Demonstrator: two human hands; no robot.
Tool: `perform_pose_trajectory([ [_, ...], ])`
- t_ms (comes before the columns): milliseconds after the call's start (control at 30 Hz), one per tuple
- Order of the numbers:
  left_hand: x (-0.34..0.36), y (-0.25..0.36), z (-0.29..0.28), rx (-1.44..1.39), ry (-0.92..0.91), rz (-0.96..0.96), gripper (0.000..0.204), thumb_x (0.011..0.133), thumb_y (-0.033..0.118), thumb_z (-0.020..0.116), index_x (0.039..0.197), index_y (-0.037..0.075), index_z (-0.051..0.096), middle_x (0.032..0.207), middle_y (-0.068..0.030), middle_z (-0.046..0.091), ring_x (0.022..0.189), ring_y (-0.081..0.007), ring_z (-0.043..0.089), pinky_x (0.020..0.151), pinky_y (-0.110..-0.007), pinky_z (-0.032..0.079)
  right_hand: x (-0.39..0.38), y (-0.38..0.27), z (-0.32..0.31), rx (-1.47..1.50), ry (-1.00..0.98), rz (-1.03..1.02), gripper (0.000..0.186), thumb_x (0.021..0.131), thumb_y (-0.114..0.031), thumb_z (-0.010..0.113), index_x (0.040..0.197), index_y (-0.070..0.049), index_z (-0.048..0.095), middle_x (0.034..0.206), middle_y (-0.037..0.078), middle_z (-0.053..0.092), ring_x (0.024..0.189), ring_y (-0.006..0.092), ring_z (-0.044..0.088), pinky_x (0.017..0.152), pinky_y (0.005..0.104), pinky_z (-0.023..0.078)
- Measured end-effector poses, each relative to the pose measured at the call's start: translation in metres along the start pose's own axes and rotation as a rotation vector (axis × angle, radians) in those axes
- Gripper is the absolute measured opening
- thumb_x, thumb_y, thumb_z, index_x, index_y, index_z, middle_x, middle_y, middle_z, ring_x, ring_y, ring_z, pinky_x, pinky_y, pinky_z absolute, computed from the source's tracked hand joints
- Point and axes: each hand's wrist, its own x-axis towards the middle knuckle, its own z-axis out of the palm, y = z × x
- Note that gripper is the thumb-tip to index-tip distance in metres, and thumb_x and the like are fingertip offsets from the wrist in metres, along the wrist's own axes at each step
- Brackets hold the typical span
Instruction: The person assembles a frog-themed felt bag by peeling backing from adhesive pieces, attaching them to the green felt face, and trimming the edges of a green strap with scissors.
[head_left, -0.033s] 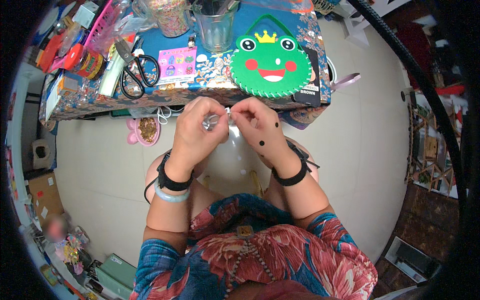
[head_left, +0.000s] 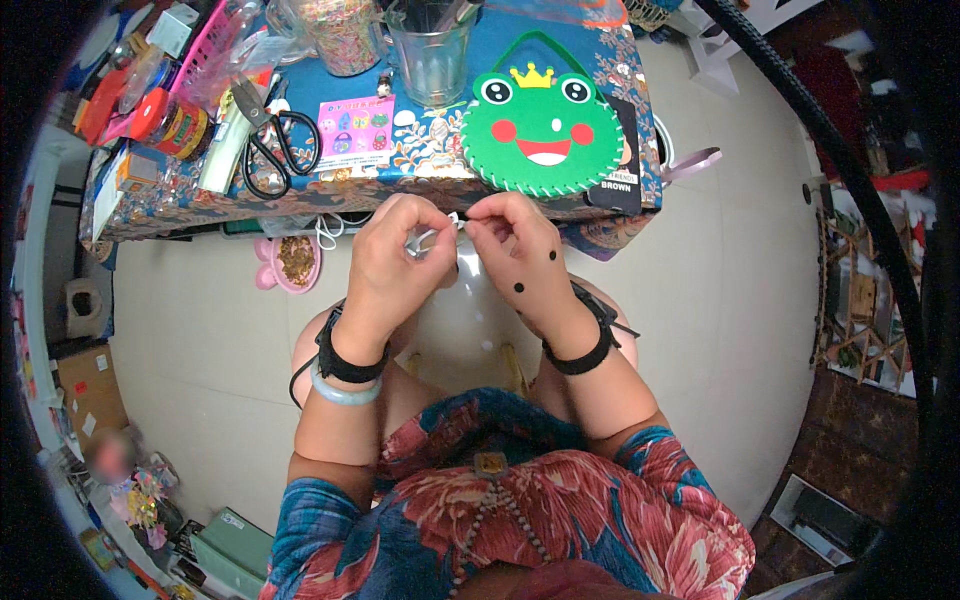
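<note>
Pinching a white strip [head_left: 453, 218], your left hand [head_left: 393, 258] sits beside your near-closed right hand [head_left: 518, 245], hold unclear; beyond, the frog bag [head_left: 535, 120] looks laced.

I have both hands in front of the table [head_left: 425, 170], the left hand [head_left: 402, 250] beside the right hand [head_left: 517, 250], with a small strip [head_left: 453, 221] between their fingertips. Across the tabletop, I see a lidded jar [head_left: 180, 125] at far left, then scissors [head_left: 272, 150], then a leaflet [head_left: 355, 132], and a frog bag [head_left: 545, 135] at right, overlapping a card [head_left: 624, 125]. Behind the leaflet stands a tub [head_left: 342, 45], with a glass [head_left: 432, 65] to its right. Left of the left hand, a bowl [head_left: 296, 262] sits on the floor [head_left: 200, 330].
</note>
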Motion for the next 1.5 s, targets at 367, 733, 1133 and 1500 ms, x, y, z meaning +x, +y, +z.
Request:
perform_pose_trajectory([
  [367, -0.002, -0.003, 0.013, 0.045, 0.069, 0.226, 0.014, 0.073, 0.001, 0.067, 0.085, 0.003, 0.061, 0.085, -0.0103, 0.062, 0.080, -0.0263, 0.061, 0.070, -0.032, 0.048, -0.002, 0.006, 0.002, 0.295, -0.082, 0.300, 0.010, 0.084, -0.008, 0.063, 0.089, 0.000, 0.061, 0.073, -0.001, 0.059, 0.063, 0.0046, 0.051, 0.055, 0.0196, 0.043],
  [733, -0.005, -0.011, 0.011, -0.175, 0.073, -0.080, 0.015, 0.078, 0.005, 0.067, 0.091, -0.001, 0.062, 0.079, -0.0076, 0.064, 0.073, -0.0128, 0.062, 0.065, -0.025, 0.049, 0.001, -0.003, 0.002, 0.352, -0.088, 0.376, 0.007, 0.087, -0.007, 0.059, 0.087, 0.000, 0.059, 0.068, -0.001, 0.059, 0.054, 0.0022, 0.051, 0.048, 0.0164, 0.040],
  [1133, -0.002, -0.005, 0.014, -0.167, 0.054, -0.109, 0.010, 0.079, 0.004, 0.065, 0.088, 0.000, 0.064, 0.084, -0.0052, 0.064, 0.076, -0.0098, 0.059, 0.069, -0.023, 0.049, 0.003, -0.001, -0.002, 0.444, -0.128, 0.479, 0.009, 0.087, -0.010, 0.059, 0.084, -0.002, 0.057, 0.062, -0.002, 0.056, 0.050, 0.0027, 0.050, 0.043, 0.0176, 0.039],
  [1500, 0.002, 0.001, 0.007, -0.436, -0.168, -0.317, 0.013, 0.083, 0.004, 0.062, 0.095, 0.000, 0.062, 0.088, -0.0019, 0.063, 0.078, -0.0078, 0.058, 0.072, -0.021, 0.048, 0.009, 0.000, -0.017, 0.760, -0.258, 0.545, 0.007, 0.086, -0.006, 0.055, 0.081, -0.002, 0.055, 0.063, 0.006, 0.059, 0.048, 0.0111, 0.055, 0.043, 0.0223, 0.044],
])
